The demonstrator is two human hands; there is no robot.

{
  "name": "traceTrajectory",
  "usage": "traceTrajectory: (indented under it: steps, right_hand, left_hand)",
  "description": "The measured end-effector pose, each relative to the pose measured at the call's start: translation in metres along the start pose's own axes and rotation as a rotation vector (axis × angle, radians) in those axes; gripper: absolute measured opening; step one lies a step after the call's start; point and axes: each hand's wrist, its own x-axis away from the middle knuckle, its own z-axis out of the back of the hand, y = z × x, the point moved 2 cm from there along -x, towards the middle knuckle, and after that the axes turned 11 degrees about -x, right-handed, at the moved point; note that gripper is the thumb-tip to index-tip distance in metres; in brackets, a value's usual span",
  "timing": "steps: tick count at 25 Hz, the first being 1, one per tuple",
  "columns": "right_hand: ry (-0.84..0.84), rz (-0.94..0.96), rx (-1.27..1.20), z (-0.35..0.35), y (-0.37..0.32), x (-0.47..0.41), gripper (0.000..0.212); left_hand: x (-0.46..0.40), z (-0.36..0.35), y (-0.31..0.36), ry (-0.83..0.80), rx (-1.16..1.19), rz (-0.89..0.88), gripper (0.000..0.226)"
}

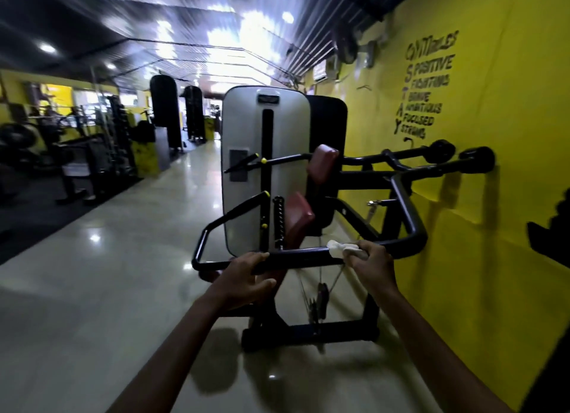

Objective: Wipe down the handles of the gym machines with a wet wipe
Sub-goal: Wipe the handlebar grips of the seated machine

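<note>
A black tubular handle bar (303, 254) of a gym machine runs left to right in front of me at chest height. My left hand (246, 278) grips the bar near its middle, fingers curled over the top. My right hand (371, 263) holds a crumpled white wet wipe (340, 248) pressed against the bar just right of the left hand. The bar bends back on the right into a wide loop (410, 215) and on the left into a narrower corner (200, 249).
The machine has a grey-white weight-stack shroud (265, 165), maroon pads (322, 162) and black roller ends (476, 159) close to the yellow wall (493, 227) on the right. A glossy pale floor aisle (108, 258) stretches left; other dark machines (92, 153) line the far left.
</note>
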Motion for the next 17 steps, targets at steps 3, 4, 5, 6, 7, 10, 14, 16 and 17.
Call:
traceTrajectory:
  steps: [3, 4, 5, 6, 7, 10, 14, 16, 17]
  right_hand:
    - [-0.105, 0.055, -0.028, -0.030, -0.007, -0.027, 0.009]
    - [-0.139, 0.077, -0.030, -0.039, -0.007, -0.037, 0.009]
    - [-0.172, 0.107, -0.022, -0.047, -0.005, -0.048, 0.010]
    - [-0.197, 0.137, -0.010, -0.054, -0.004, -0.059, 0.011]
    - [-0.220, 0.165, 0.000, -0.060, -0.002, -0.071, 0.012]
    - [-0.276, 0.218, -0.014, -0.076, 0.014, -0.120, 0.014]
    - [-0.395, 0.305, -0.018, -0.099, 0.047, -0.180, 0.006]
    - [-0.481, 0.371, -0.022, -0.111, 0.060, -0.203, 0.008]
    - [-0.533, 0.415, -0.023, -0.115, 0.067, -0.215, 0.010]
  left_hand:
    - [-0.009, 0.000, -0.015, 0.027, -0.010, 0.044, 0.086]
    - [-0.014, -0.003, -0.018, 0.035, -0.010, 0.056, 0.085]
    - [-0.020, -0.006, -0.022, 0.044, -0.014, 0.069, 0.084]
    - [-0.026, -0.009, -0.024, 0.046, -0.024, 0.081, 0.083]
    - [-0.032, -0.012, -0.026, 0.049, -0.040, 0.088, 0.081]
    - [-0.053, -0.028, -0.028, 0.079, -0.109, 0.148, 0.077]
    - [-0.082, -0.059, -0.025, 0.156, -0.164, 0.257, 0.080]
    - [-0.091, -0.078, -0.016, 0.203, -0.192, 0.327, 0.077]
    - [-0.097, -0.088, -0.010, 0.238, -0.201, 0.373, 0.074]
